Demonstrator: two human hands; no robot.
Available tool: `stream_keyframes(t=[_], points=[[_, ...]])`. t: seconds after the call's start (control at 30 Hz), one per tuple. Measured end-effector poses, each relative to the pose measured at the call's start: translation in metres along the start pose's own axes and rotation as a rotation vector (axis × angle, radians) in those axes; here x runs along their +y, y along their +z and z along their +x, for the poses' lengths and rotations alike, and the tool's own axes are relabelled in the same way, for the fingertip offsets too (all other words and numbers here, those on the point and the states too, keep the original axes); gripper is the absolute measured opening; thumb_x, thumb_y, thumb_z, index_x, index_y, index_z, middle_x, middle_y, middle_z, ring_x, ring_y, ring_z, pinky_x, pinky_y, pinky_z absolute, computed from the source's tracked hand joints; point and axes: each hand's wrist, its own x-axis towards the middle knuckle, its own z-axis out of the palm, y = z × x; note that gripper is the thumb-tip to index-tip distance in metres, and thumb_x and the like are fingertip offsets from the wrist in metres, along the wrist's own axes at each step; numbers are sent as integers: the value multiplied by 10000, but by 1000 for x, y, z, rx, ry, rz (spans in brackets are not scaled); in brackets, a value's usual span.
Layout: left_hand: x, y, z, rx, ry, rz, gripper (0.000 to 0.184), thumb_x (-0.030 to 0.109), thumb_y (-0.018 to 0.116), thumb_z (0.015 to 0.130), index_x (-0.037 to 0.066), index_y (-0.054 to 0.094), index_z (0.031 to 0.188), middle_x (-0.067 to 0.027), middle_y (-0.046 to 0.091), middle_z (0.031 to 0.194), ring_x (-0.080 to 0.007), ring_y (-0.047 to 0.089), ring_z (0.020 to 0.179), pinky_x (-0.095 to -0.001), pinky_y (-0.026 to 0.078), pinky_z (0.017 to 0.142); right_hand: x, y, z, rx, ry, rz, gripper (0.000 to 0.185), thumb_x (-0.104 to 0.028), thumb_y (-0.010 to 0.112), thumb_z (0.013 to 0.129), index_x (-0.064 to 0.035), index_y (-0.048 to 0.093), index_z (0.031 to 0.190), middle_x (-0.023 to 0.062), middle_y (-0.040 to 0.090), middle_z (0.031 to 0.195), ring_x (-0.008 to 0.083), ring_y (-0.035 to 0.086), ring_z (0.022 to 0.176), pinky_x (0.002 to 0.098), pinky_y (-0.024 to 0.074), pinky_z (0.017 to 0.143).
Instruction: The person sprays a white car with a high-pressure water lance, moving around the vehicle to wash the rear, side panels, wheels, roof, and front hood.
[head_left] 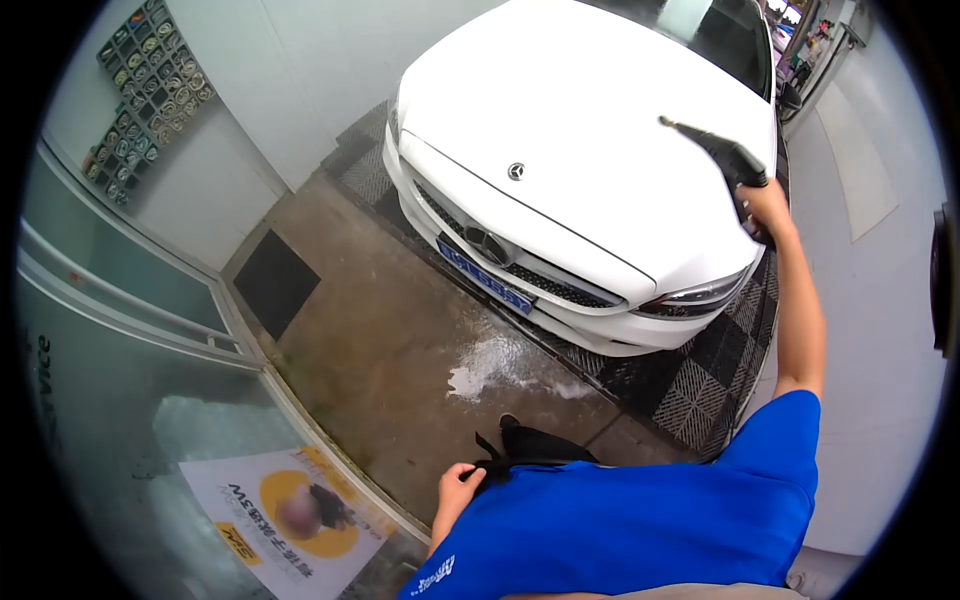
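My right hand (765, 205) is wrapped round the grip of a black pressure washer gun (735, 160), held out at arm's length over the right side of the bonnet. Its thin barrel, with a brass-coloured nozzle, points up and left across the white car (580, 130). Down at my waist, my left hand (458, 490) is closed with its fingertips pinching the edge of some black cloth (490, 474). Whether that cloth is an apron or a strap I cannot tell. No spray shows clearly at the nozzle.
White foam (490, 365) lies on the wet brown floor (380, 340) before the bumper. Black grid tiles (690, 400) run beneath the car. A glass door (130, 370) with a poster (290, 520) stands left, a dark mat (277, 285) beside it. A pale wall (860, 330) runs along the right.
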Motion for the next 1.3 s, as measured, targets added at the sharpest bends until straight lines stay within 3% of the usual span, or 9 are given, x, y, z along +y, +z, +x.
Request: stream_keyframes(t=[0.2, 0.37, 0.53, 0.63, 0.77, 0.9, 1.1, 1.23, 1.3], points=[[35, -57, 53, -219, 163, 153, 333, 296, 788, 760, 20, 681, 913, -112, 682, 830, -225, 662, 788, -329, 516, 742, -75, 44, -115, -299, 75, -31, 122, -59, 677, 702, 11, 577, 706, 38, 523, 511, 127, 485, 378, 294, 366, 363], [38, -125, 97, -467, 122, 232, 351, 320, 791, 757, 25, 680, 911, -112, 687, 823, -228, 669, 801, -323, 519, 744, -102, 52, -204, 61, 73, -89, 197, -157, 687, 765, 24, 609, 748, 25, 532, 553, 99, 480, 459, 295, 385, 431], [16, -224, 149, -777, 161, 355, 414, 377, 823, 714, 22, 690, 880, -105, 701, 821, -174, 668, 785, -314, 521, 741, -147, 90, -325, 125, 80, -48, 230, -155, 699, 761, 44, 654, 866, 54, 613, 651, 100, 518, 600, 311, 457, 576], [11, -277, 160, -866, 100, 353, 317, 271, 837, 721, 27, 700, 871, -53, 698, 785, -121, 640, 734, -275, 509, 715, -191, 123, -375, 23, 217, -78, 231, -153, 717, 748, 34, 673, 876, 69, 652, 692, 96, 564, 649, 303, 478, 626], [-11, -322, 171, -873, 168, 350, 293, 222, 832, 723, 25, 696, 892, -49, 696, 811, -110, 623, 749, -272, 505, 708, -216, 170, -416, -106, 253, -39, 240, -170, 741, 736, 22, 687, 870, 66, 667, 700, 83, 573, 655, 290, 486, 638], [-12, -348, 184, -814, 22, 302, 295, 238, 819, 731, 26, 699, 898, -64, 699, 837, -143, 640, 808, -295, 508, 775, -239, 197, -434, -178, 237, 22, 254, -183, 747, 737, 20, 691, 881, 109, 689, 724, 79, 605, 682, 291, 500, 654], [-6, -353, 214, -779, 79, 277, 262, 185, 805, 743, 11, 690, 902, -40, 691, 830, -124, 621, 784, -280, 499, 747, -190, 185, -448, 8, 353, -101, 324, -277, 725, 726, 2, 682, 887, 179, 686, 769, 250, 688, 758, 361, 506, 719], [9, -336, 215, -787, 146, 323, 256, 183, 802, 742, 11, 686, 893, -48, 692, 831, -133, 621, 787, -286, 496, 750, -149, 142, -471, 132, 614, -88, 266, -231, 722, 722, -3, 689, 854, 77, 646, 658, 138, 592, 547, 318, 481, 536], [17, -325, 211, -793, 219, 385, 251, 179, 804, 731, 14, 683, 876, -63, 693, 826, -152, 633, 794, -296, 500, 756, -113, 118, -481, 219, 648, -80, 240, -208, 698, 726, 16, 663, 804, 69, 621, 612, 147, 564, 479, 318, 448, 466]])
